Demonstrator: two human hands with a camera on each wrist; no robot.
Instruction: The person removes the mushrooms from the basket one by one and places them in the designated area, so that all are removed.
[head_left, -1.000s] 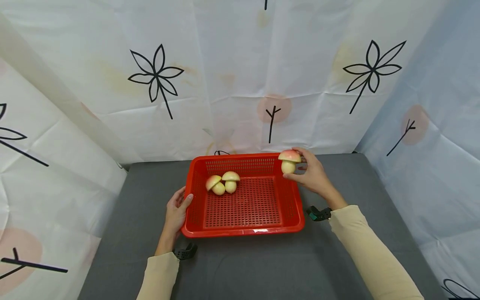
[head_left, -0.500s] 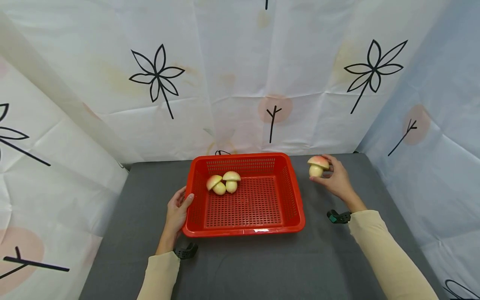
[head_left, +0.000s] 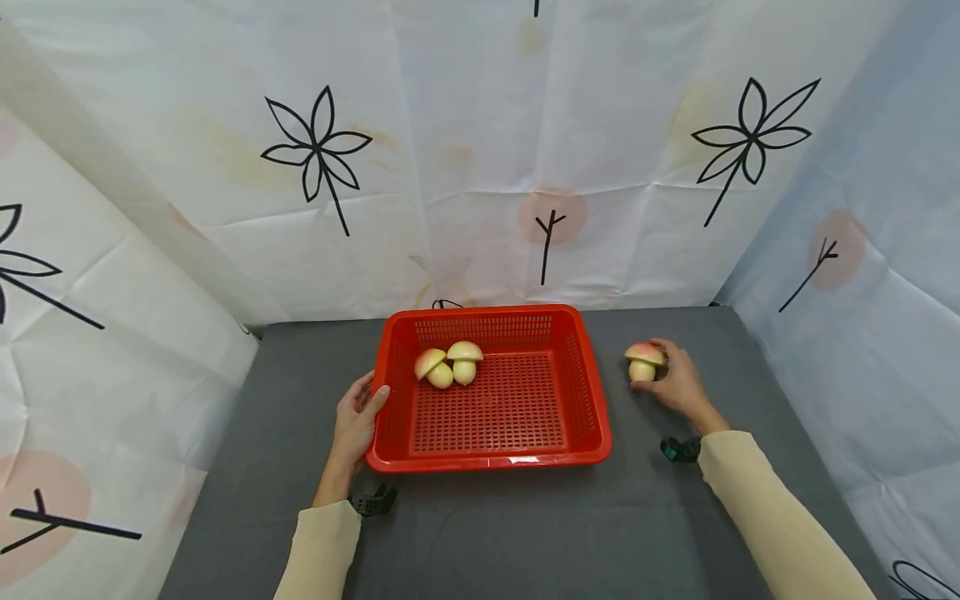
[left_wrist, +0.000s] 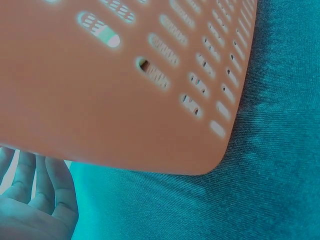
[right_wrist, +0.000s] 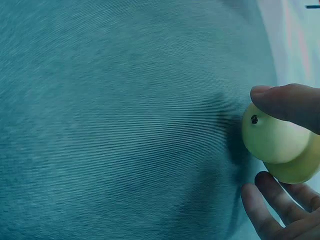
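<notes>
Held in my right hand point(head_left: 681, 385) is a toy mushroom point(head_left: 642, 360) with a pink-and-yellow cap and a pale stem. It is to the right of the red plastic basket point(head_left: 491, 462), close over the grey table. The right wrist view shows the thumb on one side of that mushroom point(right_wrist: 276, 139) and the fingers on the other. My left hand point(head_left: 356, 423) grips the basket's left side, thumb over the rim; the left wrist view has its fingers point(left_wrist: 62, 187) partly hidden behind the basket wall point(left_wrist: 115, 130). Two similar mushrooms, one tilted point(head_left: 433, 367) and one upright point(head_left: 465, 362), sit inside at the back left.
A grey cloth covers the table point(head_left: 525, 533) around the basket. White fabric walls point(head_left: 480, 150) printed with dark leaf drawings enclose the back and both sides. A thin black wire loop point(head_left: 447, 303) shows just behind the basket.
My right hand has carried the mushroom from over the basket's right rim out to the right, then down toward the table. The left hand and the basket have stayed in place.
</notes>
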